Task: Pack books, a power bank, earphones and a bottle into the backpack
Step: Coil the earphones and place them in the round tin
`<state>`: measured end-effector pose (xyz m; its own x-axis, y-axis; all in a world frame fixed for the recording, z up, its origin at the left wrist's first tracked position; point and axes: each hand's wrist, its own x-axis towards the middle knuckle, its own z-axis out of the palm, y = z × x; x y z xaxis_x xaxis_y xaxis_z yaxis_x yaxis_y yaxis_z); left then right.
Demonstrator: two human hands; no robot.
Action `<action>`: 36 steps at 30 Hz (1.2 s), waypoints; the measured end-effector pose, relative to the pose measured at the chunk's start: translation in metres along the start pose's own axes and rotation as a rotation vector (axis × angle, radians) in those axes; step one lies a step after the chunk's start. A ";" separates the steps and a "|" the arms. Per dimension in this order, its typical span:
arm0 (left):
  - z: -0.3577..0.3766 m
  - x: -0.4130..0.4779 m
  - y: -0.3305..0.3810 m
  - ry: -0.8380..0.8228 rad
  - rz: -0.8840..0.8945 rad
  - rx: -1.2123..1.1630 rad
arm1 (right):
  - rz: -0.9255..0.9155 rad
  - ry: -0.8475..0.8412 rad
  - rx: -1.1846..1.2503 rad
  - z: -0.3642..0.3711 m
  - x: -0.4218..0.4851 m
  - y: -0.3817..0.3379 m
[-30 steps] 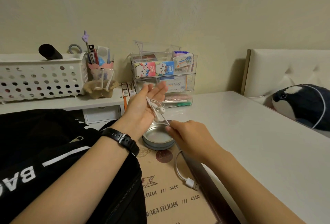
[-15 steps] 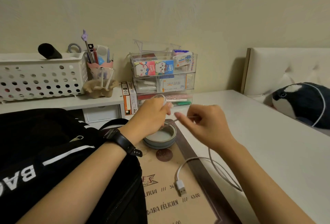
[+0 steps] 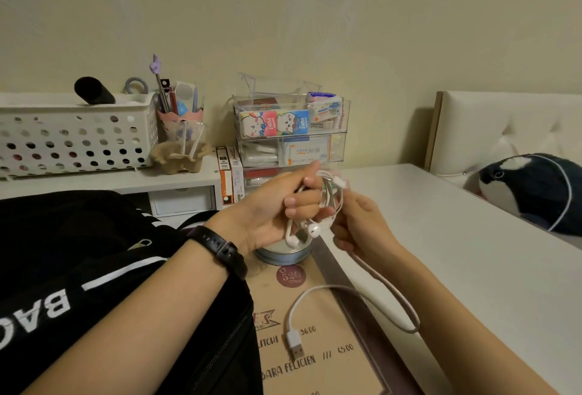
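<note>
My left hand (image 3: pixel 277 205) grips a coil of white wired earphones (image 3: pixel 327 202) wound round its fingers; two earbuds hang below the fist. My right hand (image 3: pixel 359 224) pinches the cord close beside the coil. Both hands hover over a round blue tin (image 3: pixel 283 254). The black backpack (image 3: pixel 78 268) with white lettering lies at the left under my left forearm. A white USB cable (image 3: pixel 346 294) trails from under my right hand onto the brown menu card (image 3: pixel 315 363). No books, power bank or bottle can be told apart.
A white perforated basket (image 3: pixel 72 139), a pen holder (image 3: pixel 179 117) and clear stacked drawers (image 3: pixel 289 136) line the back of the white desk (image 3: pixel 472 268). A dark plush whale (image 3: pixel 529 190) lies at the right on the bed.
The hands have come together: the cord is now wound into a coil on my left fingers, and my right hand has moved in close to it. The USB cable lies looser on the card.
</note>
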<state>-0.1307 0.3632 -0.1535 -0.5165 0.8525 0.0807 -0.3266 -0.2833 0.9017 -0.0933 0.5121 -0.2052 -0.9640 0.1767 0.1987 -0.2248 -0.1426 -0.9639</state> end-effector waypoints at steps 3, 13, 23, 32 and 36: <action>-0.003 0.002 0.001 0.071 0.080 -0.117 | 0.035 -0.066 -0.055 0.008 -0.003 0.006; -0.001 0.016 -0.012 0.334 0.320 -0.186 | -0.355 -0.220 -1.266 0.019 -0.008 0.026; -0.033 0.017 -0.010 0.815 0.570 0.540 | -0.471 -0.084 -1.503 0.017 -0.013 0.006; -0.027 0.013 -0.018 0.482 0.245 1.152 | -0.842 0.236 -1.088 0.005 -0.008 -0.007; -0.014 0.007 -0.021 0.203 0.099 0.878 | -0.570 0.262 -0.391 0.004 -0.008 -0.022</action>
<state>-0.1381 0.3687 -0.1777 -0.6672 0.7244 0.1734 0.4046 0.1570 0.9009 -0.0809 0.5095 -0.1854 -0.6359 0.3532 0.6862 -0.5666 0.3900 -0.7258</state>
